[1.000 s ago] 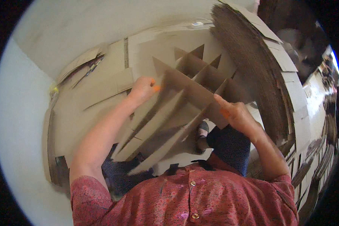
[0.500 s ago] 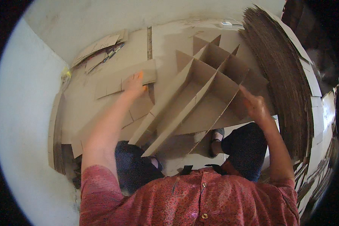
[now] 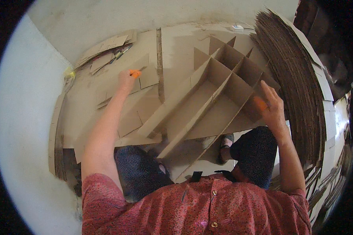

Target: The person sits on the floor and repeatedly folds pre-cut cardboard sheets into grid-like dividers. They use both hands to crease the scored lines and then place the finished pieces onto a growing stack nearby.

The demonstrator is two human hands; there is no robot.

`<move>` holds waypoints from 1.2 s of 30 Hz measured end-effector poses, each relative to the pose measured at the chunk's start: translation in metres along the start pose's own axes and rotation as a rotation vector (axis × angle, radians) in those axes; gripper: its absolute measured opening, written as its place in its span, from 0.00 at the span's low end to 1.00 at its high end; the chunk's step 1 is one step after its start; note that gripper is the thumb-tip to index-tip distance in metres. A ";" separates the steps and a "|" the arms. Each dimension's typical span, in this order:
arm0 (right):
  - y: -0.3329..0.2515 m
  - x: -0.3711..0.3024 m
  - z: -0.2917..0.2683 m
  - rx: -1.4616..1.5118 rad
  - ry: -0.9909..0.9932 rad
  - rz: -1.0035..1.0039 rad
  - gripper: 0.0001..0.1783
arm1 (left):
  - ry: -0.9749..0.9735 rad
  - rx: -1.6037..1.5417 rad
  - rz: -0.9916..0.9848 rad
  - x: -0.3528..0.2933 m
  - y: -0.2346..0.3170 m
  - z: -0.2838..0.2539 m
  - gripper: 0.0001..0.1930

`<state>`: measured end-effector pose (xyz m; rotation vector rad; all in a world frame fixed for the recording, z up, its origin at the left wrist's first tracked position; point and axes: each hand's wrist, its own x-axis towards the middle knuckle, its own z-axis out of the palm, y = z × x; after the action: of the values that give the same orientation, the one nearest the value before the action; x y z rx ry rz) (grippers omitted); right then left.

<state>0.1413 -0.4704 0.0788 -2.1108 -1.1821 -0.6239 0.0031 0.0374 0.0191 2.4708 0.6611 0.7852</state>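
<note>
A cardboard divider grid (image 3: 219, 88) of interlocked upright panels stands on the work surface in front of me, its long ends pointing towards my body. My right hand (image 3: 272, 107) is beside the grid's right side, fingers stretched out and the orange-covered thumb apart. To the left, my left hand (image 3: 126, 81) has its orange-covered fingertips closed at a flat cardboard piece (image 3: 141, 64), whose far corner is tilted up. Under and beside that hand lie more flat slotted cardboard pieces (image 3: 147, 80). The far side of the left-hand pinch is hidden.
A tall stack of cardboard sheets (image 3: 298, 86) curves along the right. At the back left are cardboard offcuts (image 3: 102, 51) with pens (image 3: 119, 55). A small white box (image 3: 236, 28) with a cable sits at the back wall. More sheets (image 3: 59, 137) lean at the left wall.
My left hand has drawn back slightly left and a cardboard piece has tilted up at its fingertips. The grid has shifted a little to the right. My right-hand fingers have spread from its edge.
</note>
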 end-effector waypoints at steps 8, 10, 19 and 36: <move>-0.068 0.030 0.005 1.337 -0.099 0.824 0.21 | 0.007 -0.101 0.970 -0.094 0.201 -0.012 0.20; -0.080 0.033 0.007 1.441 0.115 0.935 0.16 | -0.410 -0.464 0.930 -0.121 0.235 -0.006 0.20; -0.066 -0.026 -0.052 0.345 0.030 0.377 0.11 | -0.099 -0.697 0.049 -0.014 0.161 0.007 0.25; -0.061 -0.074 -0.016 0.507 -0.082 0.516 0.07 | -0.392 -0.524 -0.030 -0.016 0.137 0.033 0.15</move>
<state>0.0515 -0.5000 0.0589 -1.8893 -0.6876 0.0047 0.0533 -0.0874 0.0640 2.0381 0.2970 0.3771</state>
